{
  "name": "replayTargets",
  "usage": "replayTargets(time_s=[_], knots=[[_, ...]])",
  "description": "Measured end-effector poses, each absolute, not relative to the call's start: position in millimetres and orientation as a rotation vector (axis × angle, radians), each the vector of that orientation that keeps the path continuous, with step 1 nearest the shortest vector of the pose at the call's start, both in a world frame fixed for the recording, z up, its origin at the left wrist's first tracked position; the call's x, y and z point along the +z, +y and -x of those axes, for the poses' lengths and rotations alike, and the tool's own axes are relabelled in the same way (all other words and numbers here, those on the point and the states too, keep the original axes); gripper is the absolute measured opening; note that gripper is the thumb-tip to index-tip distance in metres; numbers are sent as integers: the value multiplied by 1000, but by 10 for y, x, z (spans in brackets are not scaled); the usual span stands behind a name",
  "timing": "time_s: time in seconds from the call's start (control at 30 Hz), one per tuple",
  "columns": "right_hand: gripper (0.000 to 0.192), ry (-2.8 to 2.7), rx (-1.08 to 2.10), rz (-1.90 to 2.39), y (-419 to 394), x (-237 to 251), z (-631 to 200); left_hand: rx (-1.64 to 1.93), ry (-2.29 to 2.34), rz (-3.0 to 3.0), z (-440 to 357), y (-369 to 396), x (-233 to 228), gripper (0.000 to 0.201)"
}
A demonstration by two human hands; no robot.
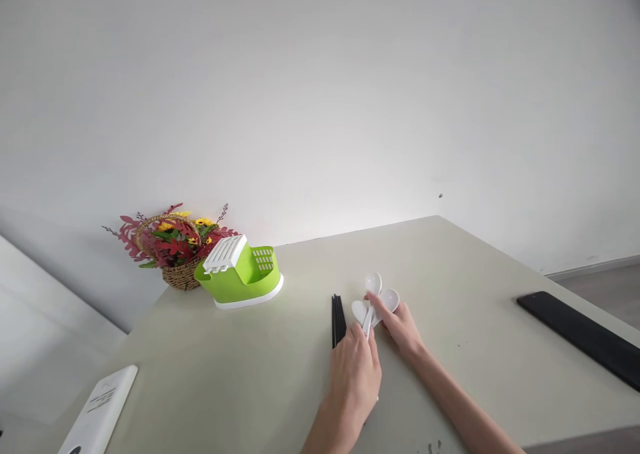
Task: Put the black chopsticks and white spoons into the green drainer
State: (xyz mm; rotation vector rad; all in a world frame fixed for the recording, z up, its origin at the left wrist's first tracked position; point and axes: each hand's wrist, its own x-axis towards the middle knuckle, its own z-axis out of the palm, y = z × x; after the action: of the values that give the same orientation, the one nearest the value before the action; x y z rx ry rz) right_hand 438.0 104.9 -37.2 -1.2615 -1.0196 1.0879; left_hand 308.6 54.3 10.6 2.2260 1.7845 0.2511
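Three white spoons (373, 283) are bunched together, bowls pointing away from me and fanned apart. My left hand (356, 367) is closed around their handles from the near side. From the right, my right hand (400, 324) pinches the spoons just below the bowls, its fingers partly hidden behind them. Several black chopsticks (339, 317) lie side by side just left of the spoons. Their near ends disappear behind my left hand, and whether it touches them I cannot tell.
A green utensil holder (237, 287) with a white slatted top and white base stands at the back left. Behind it sits a wicker basket (183, 275) of artificial flowers. A white device (100, 411) is at the left edge, a long black object (580, 334) at the right.
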Motion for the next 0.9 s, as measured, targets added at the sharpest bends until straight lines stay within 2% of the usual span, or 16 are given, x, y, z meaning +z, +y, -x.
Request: replayTargets(time_s=[0.27,0.53,0.73,0.9], knots=[[52,-953,1137,1255,1149,-447,-4648,231,1682,-2278,-3232,548,49,29],[57,-858,1028,1303,1277,-490,-4922,248,1700,-2219,-3160,551,116,30],[52,-1013,945,1450,1229,-454,-4974,394,1720,-2182,-3133,651,175,34],[49,-1138,869,1540,1210,-469,-4919,511,1717,-2275,-3186,685,18,38]])
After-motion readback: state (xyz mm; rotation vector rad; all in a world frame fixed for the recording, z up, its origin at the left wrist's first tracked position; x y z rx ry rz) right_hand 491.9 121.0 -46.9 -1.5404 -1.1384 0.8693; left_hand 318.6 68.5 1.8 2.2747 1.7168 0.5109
